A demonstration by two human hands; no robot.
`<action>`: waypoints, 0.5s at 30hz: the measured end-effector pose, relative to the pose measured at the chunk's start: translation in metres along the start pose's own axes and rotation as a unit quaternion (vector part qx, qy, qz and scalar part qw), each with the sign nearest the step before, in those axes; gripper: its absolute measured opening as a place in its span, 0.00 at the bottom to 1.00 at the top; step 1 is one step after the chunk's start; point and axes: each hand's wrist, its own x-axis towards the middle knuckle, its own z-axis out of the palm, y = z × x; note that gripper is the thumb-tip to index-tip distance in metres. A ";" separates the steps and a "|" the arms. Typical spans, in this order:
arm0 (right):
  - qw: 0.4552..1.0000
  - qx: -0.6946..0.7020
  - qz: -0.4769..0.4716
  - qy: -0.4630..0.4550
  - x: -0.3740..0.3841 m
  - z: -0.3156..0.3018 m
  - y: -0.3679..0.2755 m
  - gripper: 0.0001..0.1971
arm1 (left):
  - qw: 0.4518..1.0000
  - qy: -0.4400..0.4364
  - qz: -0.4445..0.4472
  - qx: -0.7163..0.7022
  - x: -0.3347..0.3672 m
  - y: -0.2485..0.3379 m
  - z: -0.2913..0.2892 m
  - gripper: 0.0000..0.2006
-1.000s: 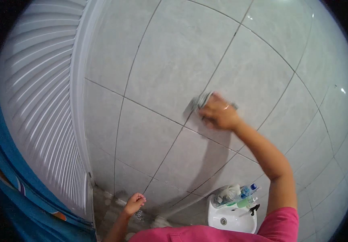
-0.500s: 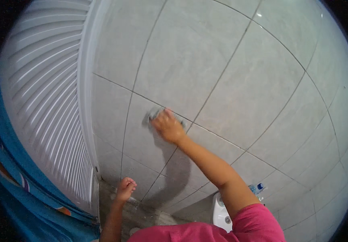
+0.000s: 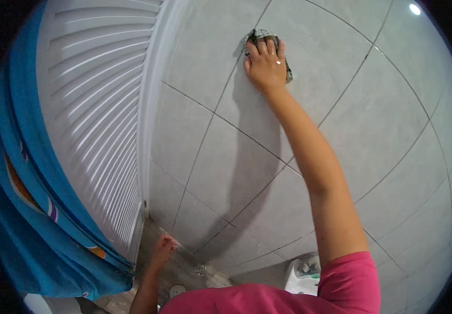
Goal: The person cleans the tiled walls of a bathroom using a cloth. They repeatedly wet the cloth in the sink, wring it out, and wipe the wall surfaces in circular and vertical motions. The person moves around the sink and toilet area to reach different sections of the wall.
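High on the grey tiled wall [image 3: 341, 131], my right hand [image 3: 267, 68] presses a dark-and-light patterned cloth [image 3: 260, 34] against the tiles. Its fingers lie over the cloth, which shows above the fingertips and beside the wrist. A ring sits on one finger. My right arm is stretched far up, casting a long shadow on the wall. Low down near the foot of the wall hangs my left hand [image 3: 164, 250], its fingers curled in and nothing visible in them. It touches neither the wall nor the door.
A white louvred door [image 3: 100, 115] stands at the left, with a blue patterned towel [image 3: 32, 220] hanging over it. Below right is a white basin-like fixture [image 3: 299, 282] with clear plastic items on it. A round floor drain [image 3: 177, 290] shows in the floor.
My right hand has moved up the wall with the cloth, from mid-height to near the top of the view. My left hand stays low, fingers still curled. The view has shifted somewhat.
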 end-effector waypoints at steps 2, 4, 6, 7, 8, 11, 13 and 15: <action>1.000 -0.023 0.005 0.001 -0.003 0.024 -0.018 0.18 | 1.000 0.020 -0.013 -0.006 -0.005 -0.003 -0.006 0.02; 0.998 -0.031 -0.028 -0.045 -0.022 0.058 -0.062 0.17 | 0.999 0.030 -0.037 -0.015 -0.015 0.000 -0.009 0.02; 0.978 0.034 -0.131 -0.156 -0.056 0.073 -0.104 0.17 | 0.999 0.036 -0.036 -0.015 -0.018 -0.002 -0.018 0.03; 0.970 0.023 -0.160 -0.184 -0.075 0.081 -0.128 0.18 | 0.999 0.044 -0.024 -0.010 -0.019 -0.010 -0.025 0.03; 0.963 0.032 -0.181 -0.198 -0.095 0.082 -0.146 0.19 | 0.999 0.048 -0.014 -0.007 -0.019 -0.015 -0.031 0.03; 0.937 0.055 -0.237 -0.251 -0.169 0.077 -0.170 0.21 | 0.996 0.066 -0.054 0.024 -0.024 -0.011 -0.029 0.03; 0.908 0.022 -0.283 -0.309 -0.223 0.067 -0.179 0.23 | 0.996 0.053 -0.050 0.053 -0.022 -0.014 -0.029 0.03; 0.875 0.028 -0.325 -0.358 -0.264 0.051 -0.177 0.24 | 0.996 0.043 -0.057 0.060 -0.019 -0.020 -0.028 0.04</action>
